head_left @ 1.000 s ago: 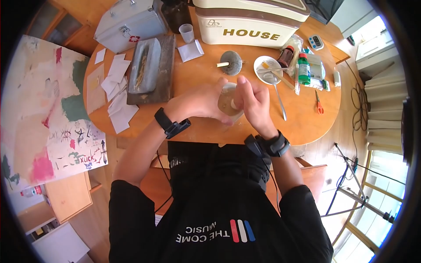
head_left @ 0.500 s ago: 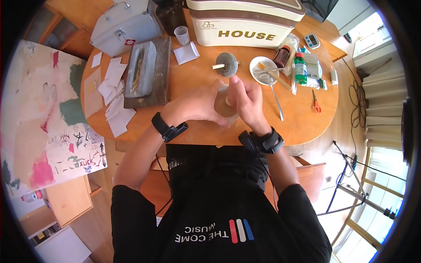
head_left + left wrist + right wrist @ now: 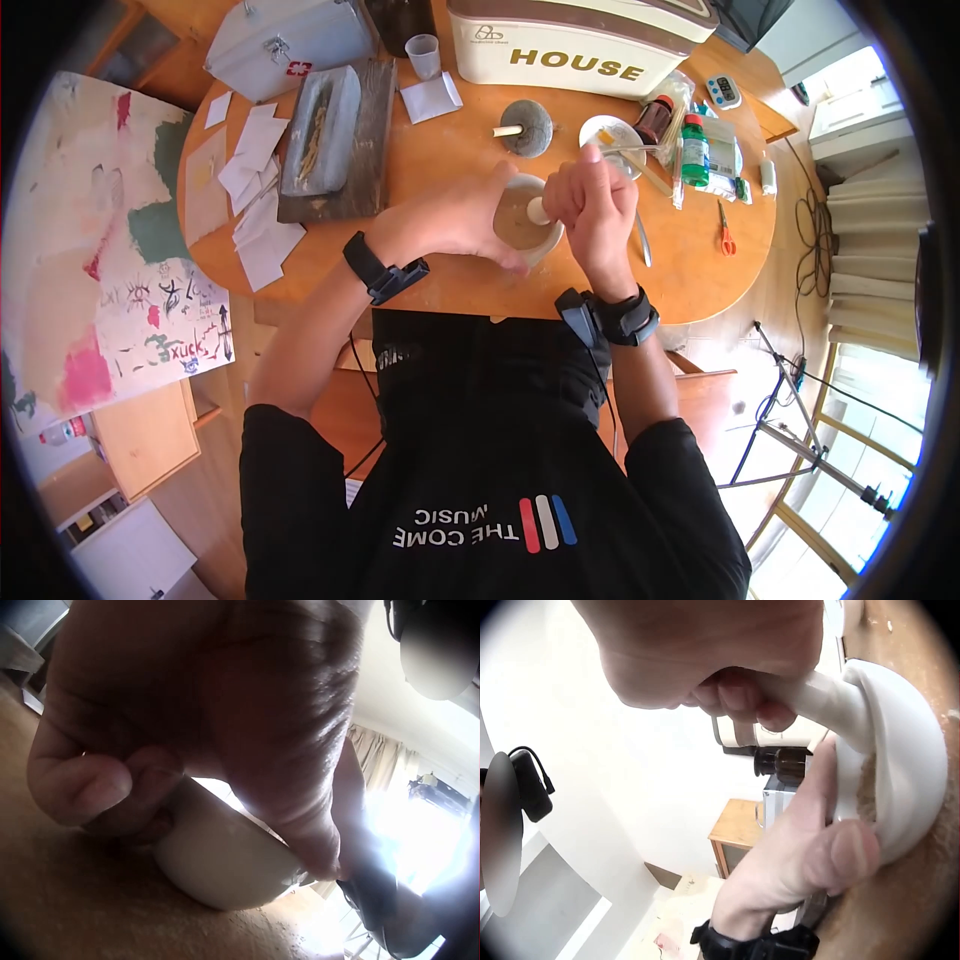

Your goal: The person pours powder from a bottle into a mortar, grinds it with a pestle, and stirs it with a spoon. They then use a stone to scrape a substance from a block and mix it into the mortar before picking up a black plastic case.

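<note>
A white mortar [image 3: 556, 243] stands on the table in front of the person, with brownish ground matter inside. My left hand [image 3: 450, 222] grips it from the left, thumb and fingers spread round its rim and side; the left wrist view shows curled fingers [image 3: 97, 787] against its outer wall. My right hand [image 3: 597, 215] wraps its fingers round the handle of a white pestle [image 3: 840, 709]. The pestle leans to the right, its lower end down in the mortar, as the right wrist view shows. Much of its handle is hidden inside the right fist.
Beyond the hands lie a round grey stone [image 3: 530, 130] with a wooden stick and a white dish [image 3: 600, 130]. A stone trough [image 3: 322, 130] and paper packets [image 3: 262, 190] are left; a spoon [image 3: 643, 240], scissors [image 3: 727, 230] and a green bottle [image 3: 694, 150] are right.
My right hand has swung right with the pestle, now overlapping the white dish, and more of the mortar's inside shows. My left hand keeps its hold; the head view has shifted slightly.
</note>
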